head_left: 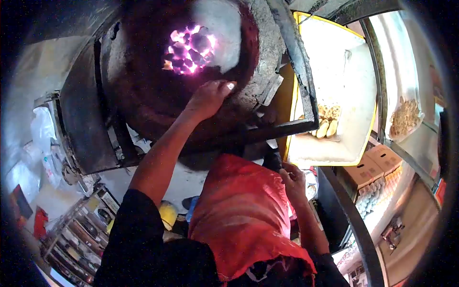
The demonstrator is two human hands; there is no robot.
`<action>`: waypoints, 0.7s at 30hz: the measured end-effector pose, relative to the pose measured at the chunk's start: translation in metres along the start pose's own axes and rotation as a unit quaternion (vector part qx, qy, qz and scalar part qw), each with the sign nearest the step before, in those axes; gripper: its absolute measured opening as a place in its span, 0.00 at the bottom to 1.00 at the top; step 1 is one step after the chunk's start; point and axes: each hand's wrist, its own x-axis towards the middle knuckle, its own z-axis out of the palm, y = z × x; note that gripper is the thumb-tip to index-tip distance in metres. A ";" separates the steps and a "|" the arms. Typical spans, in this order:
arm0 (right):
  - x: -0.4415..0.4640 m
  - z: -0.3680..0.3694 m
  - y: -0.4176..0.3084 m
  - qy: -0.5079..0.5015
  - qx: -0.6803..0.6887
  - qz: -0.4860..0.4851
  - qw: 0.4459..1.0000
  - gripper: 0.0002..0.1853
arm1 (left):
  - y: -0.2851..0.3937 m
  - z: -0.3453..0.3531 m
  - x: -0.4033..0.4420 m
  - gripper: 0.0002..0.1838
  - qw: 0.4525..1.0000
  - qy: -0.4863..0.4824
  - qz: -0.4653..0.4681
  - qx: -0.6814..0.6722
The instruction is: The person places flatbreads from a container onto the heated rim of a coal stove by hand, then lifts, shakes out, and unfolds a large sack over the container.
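Note:
My left hand (210, 98) reaches over the inner wall of a round clay oven (267, 71), below the glowing coals (191, 50). Its fingers are closed; a small pale spot shows at the fingertips, and I cannot make out whether it is a held thing. Down by the red apron (244, 191), my right hand (294, 179) is closed at a black-handled tool (272, 160) with a short pale tip. The grip on it is partly hidden.
A yellow-rimmed white bin (342, 148) with several long bread pieces (326, 129) stands right of the oven. A metal frame bar (291, 126) crosses the oven's front. Cardboard boxes (370, 165) and egg trays (377, 191) sit lower right; a slatted rack (79, 234) stands lower left.

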 end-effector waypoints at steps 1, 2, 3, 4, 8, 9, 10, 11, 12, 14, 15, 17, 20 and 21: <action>0.000 -0.002 0.006 0.001 0.001 0.000 1.000 0.16 | 0.018 -0.018 -0.001 0.23 0.994 -0.045 -0.053 -0.088; 0.001 -0.003 0.013 0.006 0.006 -0.009 1.000 0.16 | 0.028 -0.029 -0.002 0.23 0.975 -0.089 -0.105 -0.174; 0.002 -0.005 0.017 0.011 0.010 -0.019 1.000 0.16 | 0.023 -0.027 -0.002 0.23 0.976 -0.089 -0.104 -0.172; 0.002 -0.010 0.016 0.011 0.012 -0.020 1.000 0.16 | 0.014 -0.024 -0.002 0.24 0.984 -0.037 -0.098 -0.145; 0.008 -0.036 0.025 0.013 -0.003 -0.049 0.999 0.18 | 0.023 -0.036 -0.014 0.22 0.978 0.054 -0.139 -0.144; 0.010 -0.052 0.016 0.012 -0.125 -0.064 0.990 0.18 | 0.033 -0.042 -0.021 0.21 0.975 0.097 -0.098 -0.175; 0.009 -0.063 0.003 0.082 -0.271 -0.125 0.951 0.18 | 0.054 -0.044 -0.030 0.20 0.966 0.134 -0.059 -0.212; 0.025 -0.083 0.021 0.107 -0.291 -0.217 0.926 0.14 | 0.090 -0.046 -0.046 0.18 0.964 0.141 -0.050 -0.218; 0.036 -0.102 0.027 0.108 -0.294 -0.167 0.935 0.15 | 0.123 -0.050 -0.066 0.17 0.962 0.151 -0.042 -0.223; 0.070 -0.145 0.038 0.113 -0.327 -0.183 0.920 0.14 | 0.162 -0.039 -0.110 0.16 0.970 0.029 -0.003 -0.240; 0.123 -0.189 0.078 0.160 -0.388 -0.306 0.855 0.14 | 0.177 -0.008 -0.132 0.18 0.970 -0.056 -0.009 -0.234; 0.178 -0.232 0.117 0.150 -0.627 -0.211 0.735 0.14 | 0.192 0.041 -0.169 0.19 0.953 -0.168 -0.061 -0.244; 0.235 -0.259 0.077 0.054 -0.583 -0.152 0.796 0.26 | 0.188 0.104 -0.212 0.18 0.924 -0.227 -0.133 -0.278; 0.239 -0.255 0.062 0.043 -0.575 -0.137 0.805 0.28 | 0.189 0.119 -0.218 0.19 0.913 -0.248 -0.150 -0.288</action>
